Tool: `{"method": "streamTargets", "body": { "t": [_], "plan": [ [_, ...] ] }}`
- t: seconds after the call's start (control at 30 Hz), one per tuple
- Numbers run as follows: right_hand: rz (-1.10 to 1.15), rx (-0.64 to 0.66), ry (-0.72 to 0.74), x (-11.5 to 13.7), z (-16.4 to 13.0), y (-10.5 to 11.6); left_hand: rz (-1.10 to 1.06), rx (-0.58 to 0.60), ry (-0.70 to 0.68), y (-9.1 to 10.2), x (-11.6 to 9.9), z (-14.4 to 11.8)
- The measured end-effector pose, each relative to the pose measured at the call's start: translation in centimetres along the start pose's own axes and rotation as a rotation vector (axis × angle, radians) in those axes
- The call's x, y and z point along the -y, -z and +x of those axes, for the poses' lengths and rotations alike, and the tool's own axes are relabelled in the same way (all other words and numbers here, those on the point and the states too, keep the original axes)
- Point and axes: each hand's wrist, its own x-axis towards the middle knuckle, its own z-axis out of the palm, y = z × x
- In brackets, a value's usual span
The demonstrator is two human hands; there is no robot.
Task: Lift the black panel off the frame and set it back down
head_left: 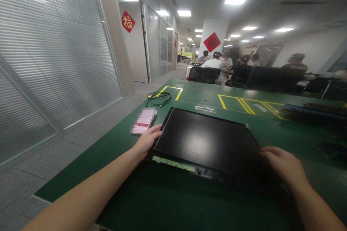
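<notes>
While the black display panel (206,140) lies flat on the green table (151,202), near its front edge, both hands are at its sides. The left hand (146,140) holds the left edge close to the near corner, its grip pinching the thin rim with the thumb on top and the fingers partly under. The right hand (284,164) rests at the right near corner, fingers bent over the edge; I cannot tell if this grip really closes on the panel or only touches it.

The panel looks thin, stiff and flat, with a glossy face that reflects the ceiling lights. Along its near edge a narrow green circuit strip (173,163) is exposed. I judge the panel to be rather light but fragile: the glass face can crack if it bends, and the strip should not be pressed. The safest places to take hold seem to be the two side edges, supported evenly.

A phone (144,121) lies just beside the left hand, and a coiled black cable (159,98) is further back. Other people sit at tables far behind.
</notes>
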Motion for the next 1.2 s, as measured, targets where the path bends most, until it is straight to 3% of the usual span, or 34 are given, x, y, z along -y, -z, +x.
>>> {"method": "streamTargets", "body": {
  "t": [0.23, 0.77, 1.2],
  "plan": [
    [-0.008, 0.011, -0.014, 0.0, 0.0, 0.1, -0.127, 0.040, 0.046, 0.1, 0.6, 0.7],
    [-0.012, 0.034, -0.046, 1.1, -0.8, 0.4, 0.010, 0.099, 0.000, -0.2, -0.6, -0.8],
    [-0.009, 0.014, -0.001, 0.4, -0.5, 0.3, 0.017, 0.156, -0.009, -1.0, -1.8, -2.1]
  ]
}}
